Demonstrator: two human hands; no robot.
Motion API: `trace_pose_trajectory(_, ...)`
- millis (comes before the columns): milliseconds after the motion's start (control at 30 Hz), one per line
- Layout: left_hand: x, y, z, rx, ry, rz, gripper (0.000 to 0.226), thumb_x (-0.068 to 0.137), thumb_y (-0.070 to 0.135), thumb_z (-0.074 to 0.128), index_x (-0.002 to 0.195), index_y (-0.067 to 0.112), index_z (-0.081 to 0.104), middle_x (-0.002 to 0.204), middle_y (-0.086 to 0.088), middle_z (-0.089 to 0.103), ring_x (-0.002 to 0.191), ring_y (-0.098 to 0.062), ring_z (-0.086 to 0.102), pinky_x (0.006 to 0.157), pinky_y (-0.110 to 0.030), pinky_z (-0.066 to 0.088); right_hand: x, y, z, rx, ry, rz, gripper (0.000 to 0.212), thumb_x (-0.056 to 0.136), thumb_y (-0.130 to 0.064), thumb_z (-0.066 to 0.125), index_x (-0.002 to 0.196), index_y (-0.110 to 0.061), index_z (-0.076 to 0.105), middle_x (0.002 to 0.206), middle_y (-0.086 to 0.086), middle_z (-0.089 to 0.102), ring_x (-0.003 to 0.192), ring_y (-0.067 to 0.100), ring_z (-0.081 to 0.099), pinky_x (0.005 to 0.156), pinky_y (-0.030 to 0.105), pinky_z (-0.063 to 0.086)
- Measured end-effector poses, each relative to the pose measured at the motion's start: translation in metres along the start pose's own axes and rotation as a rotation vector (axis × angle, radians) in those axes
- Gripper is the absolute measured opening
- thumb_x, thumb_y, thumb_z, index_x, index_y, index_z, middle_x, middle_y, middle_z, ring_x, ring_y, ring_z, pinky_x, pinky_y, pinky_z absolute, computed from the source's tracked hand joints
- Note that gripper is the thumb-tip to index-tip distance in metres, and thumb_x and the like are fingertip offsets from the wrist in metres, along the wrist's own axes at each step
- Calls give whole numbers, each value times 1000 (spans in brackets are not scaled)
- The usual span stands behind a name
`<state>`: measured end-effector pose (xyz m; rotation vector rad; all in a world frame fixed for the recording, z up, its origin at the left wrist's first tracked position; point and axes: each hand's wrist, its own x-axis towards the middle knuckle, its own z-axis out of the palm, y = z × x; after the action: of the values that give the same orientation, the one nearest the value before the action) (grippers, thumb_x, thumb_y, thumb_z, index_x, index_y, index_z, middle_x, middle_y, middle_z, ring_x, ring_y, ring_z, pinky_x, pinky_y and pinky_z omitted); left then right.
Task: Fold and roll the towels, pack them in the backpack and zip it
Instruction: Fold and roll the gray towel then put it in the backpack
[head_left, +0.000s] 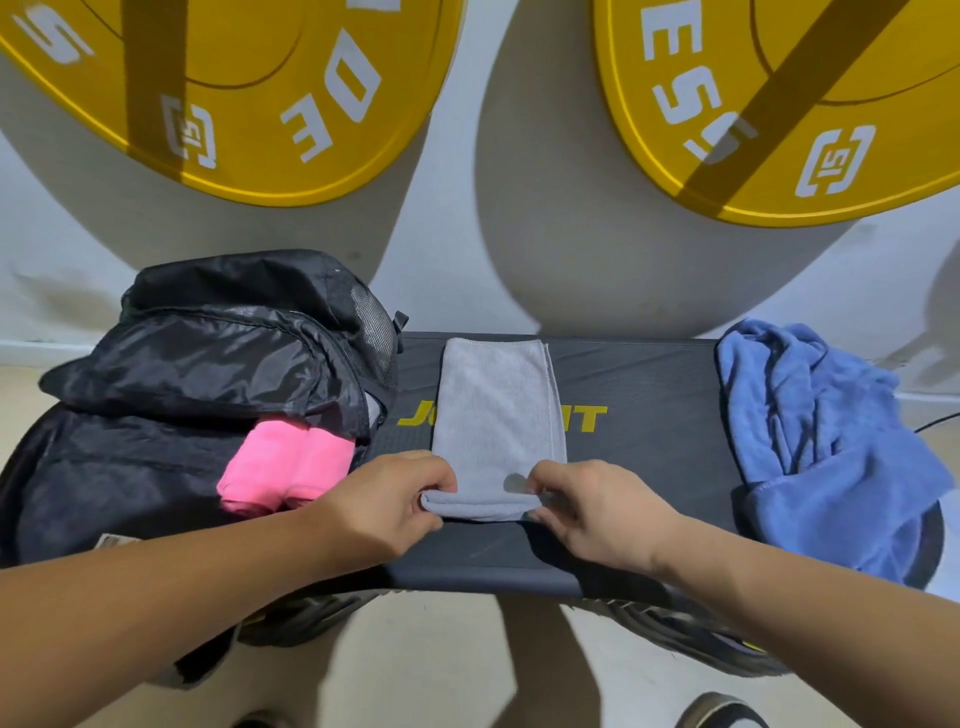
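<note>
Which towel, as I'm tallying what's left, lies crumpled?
The blue towel, heaped on the bench at right. The grey towel is folded flat, the pink towel rolled in the backpack.

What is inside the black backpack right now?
A pink towel pokes out of the backpack's opening. Its black fabric folds over the rest of the inside, so anything deeper cannot be seen.

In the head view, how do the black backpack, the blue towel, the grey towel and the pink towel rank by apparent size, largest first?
1. black backpack
2. blue towel, crumpled
3. grey towel, folded
4. pink towel, partly hidden by the backpack, so unsure
</note>
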<state>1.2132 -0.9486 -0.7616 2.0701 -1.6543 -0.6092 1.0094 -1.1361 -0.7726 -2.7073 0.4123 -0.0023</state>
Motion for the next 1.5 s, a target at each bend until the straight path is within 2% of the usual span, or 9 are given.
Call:
trace_pose_trajectory(167, -1, -5, 2, -138, -41, -145, 1, 91, 29, 71, 90, 30, 71, 84, 10, 59, 67, -3, 53, 63, -11, 39, 7, 8, -2, 176, -137, 56, 12, 92, -34, 68, 82, -28, 65, 81, -14, 46, 80, 5, 48, 79, 24, 45)
trace_pose_trajectory(333, -1, -8, 9, -241, -147, -324, 15, 94, 27, 64, 89, 14, 71, 68, 10, 61, 62, -4, 57, 69, -33, 55, 12, -4, -5, 321, -254, 247, 32, 92, -19, 63, 63, -32, 58, 69, -9, 60, 68, 3, 50, 68, 16, 44)
trace_pose_trajectory(567, 2, -8, 18, -359, -76, -415, 4, 87, 14, 72, 85, 16, 69, 64, -1, 64, 55, -9, 64, 56, -21, 50, 12, -14, -6, 545, -194, 445, 17, 77, -6, 67, 65, -17, 71, 62, -5, 66, 58, 7, 55, 60, 15, 46)
trace_pose_trajectory(733, 6, -5, 15, -114, -93, -337, 9, 81, 20, 71, 73, 22, 73, 67, 6, 71, 58, 2, 58, 60, -16, 49, 18, -21, -2, 453, -257, 573, 14, 65, -18, 63, 69, -7, 70, 58, 2, 58, 59, 18, 55, 57, 23, 46)
trace_pose_trajectory(900, 9, 11, 19, 314, -110, -51, 13, 87, 12, 54, 85, 22, 62, 94, 9, 48, 90, -13, 49, 77, -41, 50, 24, -31, 1, 298, -283, 636, 26, 56, -33, 47, 66, -12, 58, 63, -1, 55, 72, 27, 59, 66, 25, 47)
trace_pose_trajectory(1000, 12, 23, 27, 581, -220, 73, 27, 90, 4, 51, 108, 21, 60, 110, -1, 48, 108, -22, 45, 71, -38, 43, 24, -28, 1, 278, -254, 595, 16, 64, -37, 57, 64, -22, 61, 64, -7, 59, 71, 21, 60, 67, 26, 53)
trace_pose_trajectory(1133, -2, 15, 38, 729, -172, 302, 24, 58, 18, 81, 76, 20, 66, 80, 1, 56, 72, -22, 57, 46, -28, 45, 15, -27, 6, -9, -104, 289, 11, 75, -26, 68, 75, -28, 57, 82, -8, 55, 85, 23, 61, 64, 30, 43)
trace_pose_trajectory(1300, -16, -3, 51, 627, -26, 345, 17, 73, 13, 63, 90, 15, 67, 87, -3, 59, 73, -25, 56, 49, -35, 51, -7, -44, 29, -483, 106, -192, 35, 39, -20, 82, 69, -21, 63, 69, 0, 53, 58, 23, 51, 56, 29, 23)
trace_pose_trajectory(1500, -13, -21, 51, 328, 32, 267, 35, 78, 18, 46, 106, 22, 67, 99, 6, 56, 86, -17, 52, 57, -37, 55, -20, -25, 31, -318, 107, -268, 20, 75, -33, 75, 88, -20, 66, 87, 2, 55, 73, 26, 54, 58, 33, 41)
